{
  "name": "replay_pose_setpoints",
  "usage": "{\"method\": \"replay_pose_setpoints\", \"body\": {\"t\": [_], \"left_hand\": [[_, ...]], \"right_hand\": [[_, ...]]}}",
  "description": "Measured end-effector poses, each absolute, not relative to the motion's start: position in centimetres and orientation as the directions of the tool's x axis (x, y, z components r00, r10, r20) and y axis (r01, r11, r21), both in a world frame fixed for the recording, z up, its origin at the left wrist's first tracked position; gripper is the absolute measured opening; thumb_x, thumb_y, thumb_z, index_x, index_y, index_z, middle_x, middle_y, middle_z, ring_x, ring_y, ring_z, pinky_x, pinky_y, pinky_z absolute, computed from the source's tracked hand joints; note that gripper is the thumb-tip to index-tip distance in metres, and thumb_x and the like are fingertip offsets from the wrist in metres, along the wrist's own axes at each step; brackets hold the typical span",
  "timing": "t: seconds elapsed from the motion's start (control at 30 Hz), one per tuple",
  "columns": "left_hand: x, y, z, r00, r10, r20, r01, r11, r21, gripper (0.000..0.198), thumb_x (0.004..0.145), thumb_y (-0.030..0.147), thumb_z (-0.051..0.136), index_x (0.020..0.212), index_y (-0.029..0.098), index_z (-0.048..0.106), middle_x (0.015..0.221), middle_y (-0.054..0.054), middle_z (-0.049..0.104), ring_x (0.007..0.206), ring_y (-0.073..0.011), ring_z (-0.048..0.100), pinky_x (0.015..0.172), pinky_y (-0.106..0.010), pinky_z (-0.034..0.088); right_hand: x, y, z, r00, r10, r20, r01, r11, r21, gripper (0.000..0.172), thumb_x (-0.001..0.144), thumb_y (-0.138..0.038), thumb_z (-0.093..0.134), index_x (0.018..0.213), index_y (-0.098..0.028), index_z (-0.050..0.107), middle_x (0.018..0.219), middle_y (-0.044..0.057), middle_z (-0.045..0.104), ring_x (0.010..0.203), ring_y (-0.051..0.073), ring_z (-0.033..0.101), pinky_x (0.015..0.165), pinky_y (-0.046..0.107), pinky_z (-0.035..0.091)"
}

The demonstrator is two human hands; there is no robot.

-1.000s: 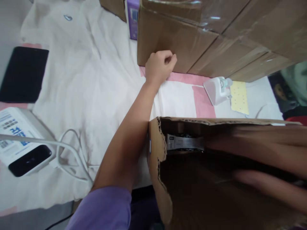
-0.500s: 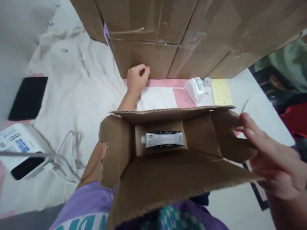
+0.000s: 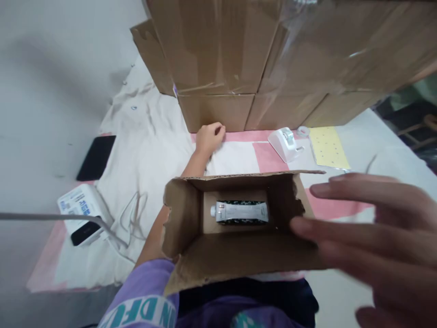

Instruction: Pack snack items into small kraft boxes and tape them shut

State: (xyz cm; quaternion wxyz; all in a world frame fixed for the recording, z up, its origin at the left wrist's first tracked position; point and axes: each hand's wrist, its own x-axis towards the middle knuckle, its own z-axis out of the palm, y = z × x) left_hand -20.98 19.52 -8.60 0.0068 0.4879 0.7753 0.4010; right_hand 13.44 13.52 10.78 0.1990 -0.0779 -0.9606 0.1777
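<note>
An open cardboard box [image 3: 191, 214] sits in front of me with its flaps up. A white tube [image 3: 241, 212] lies flat on its bottom, over something dark and patterned. My left hand [image 3: 210, 138] rests as a loose fist on the cloth beyond the box, close to the stacked cartons, with nothing visible in it. Close to the camera at the right, my right hand [image 3: 375, 237] is blurred, its fingers stretched out and apart over the box's right side, holding nothing.
Taped cardboard cartons [image 3: 273, 59] are stacked along the back. A white tape dispenser [image 3: 286, 144] and a yellow sheet [image 3: 328, 146] lie before them. At the left are a black tablet [image 3: 96, 157], a white box [image 3: 79, 205] with a phone [image 3: 85, 233] and a cable [image 3: 112, 230].
The view has pulled back and up. My right hand let go of the box's right flap and came toward the camera with fingers spread. My left fist stayed by the cartons.
</note>
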Motion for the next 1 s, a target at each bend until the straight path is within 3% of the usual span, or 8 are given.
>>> {"method": "replay_pose_setpoints", "body": {"t": [0.07,0.13,0.2,0.3,0.4,0.6,0.83,1.0], "left_hand": [[-20.8,19.4,-8.4,-0.523,0.774,0.357,0.756,0.227,0.614,0.026,0.093,0.036,0.052,0.089,0.023,0.074,0.088,-0.005,0.077,0.081,-0.0193,0.064,0.078,-0.031,0.045],[-20.8,19.3,-8.2,-0.519,0.784,0.341,0.760,0.240,0.605,0.028,0.094,0.036,0.051,0.090,0.023,0.075,0.090,-0.006,0.077,0.082,-0.0193,0.065,0.078,-0.032,0.046],[-20.7,19.3,-8.1,-0.512,0.792,0.333,0.764,0.242,0.598,0.028,0.095,0.036,0.050,0.092,0.022,0.074,0.091,-0.006,0.077,0.082,-0.0186,0.065,0.078,-0.032,0.047],[-20.7,19.3,-8.1,-0.511,0.795,0.327,0.767,0.250,0.592,0.028,0.095,0.036,0.050,0.094,0.022,0.075,0.091,-0.006,0.077,0.082,-0.0193,0.066,0.078,-0.033,0.048],[-20.7,19.3,-8.1,-0.524,0.788,0.323,0.763,0.265,0.590,0.029,0.094,0.037,0.050,0.093,0.024,0.076,0.092,-0.007,0.078,0.085,-0.0214,0.067,0.077,-0.032,0.047],[-20.7,19.4,-8.3,-0.530,0.791,0.307,0.762,0.285,0.582,0.030,0.096,0.039,0.048,0.091,0.025,0.075,0.091,-0.007,0.077,0.086,-0.0219,0.067,0.079,-0.034,0.047],[-20.6,19.2,-7.9,-0.528,0.808,0.262,0.756,0.306,0.578,0.034,0.097,0.048,0.053,0.097,0.018,0.069,0.092,-0.004,0.072,0.087,-0.0173,0.066,0.087,-0.039,0.052],[-20.3,19.0,-7.6,-0.525,0.818,0.233,0.758,0.325,0.565,0.035,0.097,0.050,0.054,0.096,0.018,0.068,0.095,-0.004,0.071,0.091,-0.0170,0.066,0.090,-0.040,0.054]], "right_hand": [[10.5,12.7,13.4,-0.917,-0.005,0.399,-0.093,0.975,-0.201,0.019,0.098,-0.036,0.059,0.111,-0.038,0.073,0.112,-0.007,0.076,0.131,0.025,0.057,0.121,0.041,0.040],[6.9,11.9,15.0,-0.900,-0.213,0.381,-0.262,0.962,-0.080,0.025,0.102,-0.032,0.049,0.110,-0.035,0.073,0.116,-0.010,0.073,0.127,0.022,0.057,0.120,0.044,0.039],[3.8,11.1,15.7,-0.893,-0.376,0.248,-0.403,0.913,-0.066,0.029,0.103,-0.028,0.045,0.117,-0.032,0.070,0.122,-0.007,0.071,0.129,0.023,0.055,0.115,0.049,0.043],[1.4,10.1,15.3,-0.868,-0.495,0.048,-0.497,0.860,-0.115,0.021,0.100,-0.029,0.052,0.098,-0.026,0.073,0.111,0.000,0.073,0.109,0.025,0.061,0.098,0.047,0.052],[1.5,9.8,14.1,-0.884,-0.466,-0.037,-0.458,0.879,-0.131,0.029,0.101,-0.041,0.053,0.091,-0.022,0.072,0.101,0.006,0.073,0.088,0.024,0.060,0.084,0.045,0.051],[3.6,10.0,11.7,-0.963,-0.253,-0.087,-0.208,0.911,-0.355,0.052,0.098,-0.064,0.049,0.098,-0.018,0.073,0.091,0.009,0.074,0.084,0.022,0.064,0.081,0.039,0.048],[7.4,10.6,12.1,-0.982,-0.158,0.101,-0.166,0.983,-0.073,0.026,0.097,-0.026,0.058,0.120,-0.021,0.068,0.106,0.010,0.074,0.097,0.025,0.065,0.083,0.040,0.050],[8.6,12.2,11.7,-0.938,0.130,0.323,0.126,0.991,-0.034,0.064,0.091,-0.053,0.065,0.146,-0.024,0.050,0.141,0.015,0.057,0.129,0.038,0.050,0.101,0.056,0.044]]}}
